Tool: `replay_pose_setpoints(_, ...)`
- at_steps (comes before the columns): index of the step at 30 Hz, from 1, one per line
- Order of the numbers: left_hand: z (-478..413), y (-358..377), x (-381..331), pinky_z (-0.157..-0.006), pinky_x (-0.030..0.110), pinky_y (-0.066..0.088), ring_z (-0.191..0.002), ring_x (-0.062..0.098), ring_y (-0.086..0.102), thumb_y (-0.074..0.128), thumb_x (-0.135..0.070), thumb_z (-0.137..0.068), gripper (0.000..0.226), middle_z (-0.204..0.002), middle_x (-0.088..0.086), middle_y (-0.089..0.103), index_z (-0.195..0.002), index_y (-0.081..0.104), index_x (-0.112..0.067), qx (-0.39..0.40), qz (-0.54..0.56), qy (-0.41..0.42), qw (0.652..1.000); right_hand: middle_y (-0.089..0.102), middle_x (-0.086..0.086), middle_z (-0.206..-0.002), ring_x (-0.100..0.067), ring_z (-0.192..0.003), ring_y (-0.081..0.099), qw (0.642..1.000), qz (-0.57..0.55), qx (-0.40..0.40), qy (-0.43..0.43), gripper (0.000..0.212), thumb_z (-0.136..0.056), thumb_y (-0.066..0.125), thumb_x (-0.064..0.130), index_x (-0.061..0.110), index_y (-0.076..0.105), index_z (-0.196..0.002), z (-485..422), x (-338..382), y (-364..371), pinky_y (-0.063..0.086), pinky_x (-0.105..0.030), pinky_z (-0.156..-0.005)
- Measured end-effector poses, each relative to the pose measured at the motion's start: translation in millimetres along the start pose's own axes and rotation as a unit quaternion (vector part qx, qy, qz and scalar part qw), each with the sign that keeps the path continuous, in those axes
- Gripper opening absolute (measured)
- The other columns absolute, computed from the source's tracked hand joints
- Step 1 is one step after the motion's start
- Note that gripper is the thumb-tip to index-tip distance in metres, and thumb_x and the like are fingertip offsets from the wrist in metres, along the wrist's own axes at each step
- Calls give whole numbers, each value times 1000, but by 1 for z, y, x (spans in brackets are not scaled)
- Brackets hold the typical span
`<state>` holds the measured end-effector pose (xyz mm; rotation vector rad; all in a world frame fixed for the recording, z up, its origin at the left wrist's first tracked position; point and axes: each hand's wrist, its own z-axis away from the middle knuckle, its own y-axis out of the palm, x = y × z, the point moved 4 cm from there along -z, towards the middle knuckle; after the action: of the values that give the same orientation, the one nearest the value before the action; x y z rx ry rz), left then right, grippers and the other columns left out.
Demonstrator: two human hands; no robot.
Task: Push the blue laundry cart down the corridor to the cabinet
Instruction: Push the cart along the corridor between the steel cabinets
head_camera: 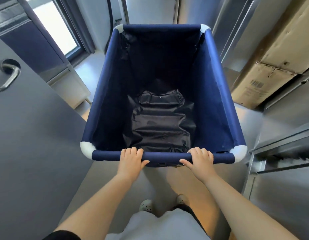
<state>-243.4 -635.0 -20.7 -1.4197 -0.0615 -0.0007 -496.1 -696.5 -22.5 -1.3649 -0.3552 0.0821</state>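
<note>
The blue laundry cart fills the middle of the head view, a deep fabric bin with white corner joints and a dark crumpled liner at its bottom. It holds no laundry. My left hand wraps over the near top rail left of centre. My right hand grips the same rail right of centre. Both arms reach forward from the bottom of the frame. My feet in pale shoes show under the rail.
A grey door with a metal handle stands close on the left. Tall cardboard boxes lean on the right, with metal cabinets beside them. A bright window lies far left, and pale floor runs ahead.
</note>
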Motion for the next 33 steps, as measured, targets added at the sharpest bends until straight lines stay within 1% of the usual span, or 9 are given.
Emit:
replay_pose_setpoints(2, -7, -1, -5, -89, 39, 42, -91, 25, 55, 45, -54, -89, 46, -98, 3, 59, -115, 52, -16, 11, 4, -12, 1000, 59, 2, -104, -21, -97, 51, 999, 5, 36, -17, 45, -84, 45, 60, 21, 55, -103, -14, -7, -4, 35, -36, -89)
replay_pose_setpoints(4, -16, -5, -9, -90, 39, 42, -91, 25, 55, 44, -53, -89, 46, -98, 3, 60, -115, 52, -16, 7, 6, -27, 1000, 57, 4, -107, -20, -100, 49, 998, 11, 53, -37, 44, -85, 43, 60, 23, 53, -107, -30, -13, -9, 33, -34, -89)
replay_pose_setpoints(7, -28, -9, -16, -88, 39, 44, -87, 25, 56, 49, -53, -87, 44, -93, 3, 61, -111, 57, -16, 3, 8, -51, 999, 57, 4, -106, -21, -99, 49, 997, 5, 52, -64, 43, -85, 45, 58, 23, 53, -108, -52, -22, -14, 32, -34, -89)
replay_pose_setpoints(13, -48, -12, -25, -93, 39, 40, -94, 27, 54, 44, -53, -90, 47, -101, 5, 59, -116, 52, -16, 14, 32, -92, 995, 57, 4, -102, -21, -96, 48, 993, 13, 62, -102, 42, -85, 47, 58, 22, 54, -105, -93, -36, -22, 31, -34, -88)
replay_pose_setpoints(16, -61, -10, -29, -84, 39, 44, -87, 26, 56, 47, -55, -87, 46, -95, 4, 60, -111, 55, -17, 11, 25, -105, 994, 59, 5, -99, -21, -92, 51, 991, 21, 52, -122, 42, -83, 49, 58, 23, 56, -103, -113, -43, -24, 34, -34, -86)
replay_pose_setpoints(19, -78, -11, -29, -72, 38, 49, -73, 24, 57, 60, -57, -78, 43, -81, 2, 61, -97, 61, -18, 23, 2, -131, 991, 61, 3, -95, -23, -89, 52, 989, 12, 42, -139, 40, -81, 54, 56, 21, 59, -99, -139, -45, -30, 35, -36, -84)
replay_pose_setpoints(22, -97, -15, -27, -65, 36, 50, -64, 23, 56, 70, -57, -68, 43, -72, 0, 60, -87, 63, -19, 23, 2, -153, 988, 59, 2, -97, -23, -91, 51, 987, 24, 60, -148, 42, -81, 52, 58, 21, 57, -101, -167, -44, -36, 34, -35, -85)
replay_pose_setpoints(30, -152, -25, -17, -79, 38, 44, -79, 25, 55, 54, -54, -84, 41, -87, 3, 60, -100, 58, -17, 26, 45, -189, 981, 60, 2, -98, -22, -92, 52, 981, 38, 66, -178, 43, -81, 51, 59, 22, 58, -102, -245, -35, -52, 35, -34, -86)
replay_pose_setpoints(33, -172, -26, -11, -76, 38, 45, -75, 24, 56, 57, -55, -81, 41, -83, 2, 60, -96, 60, -17, 45, 44, -212, 975, 59, 4, -100, -20, -94, 51, 978, 45, 72, -189, 42, -83, 49, 59, 23, 57, -104, -272, -32, -55, 34, -33, -88)
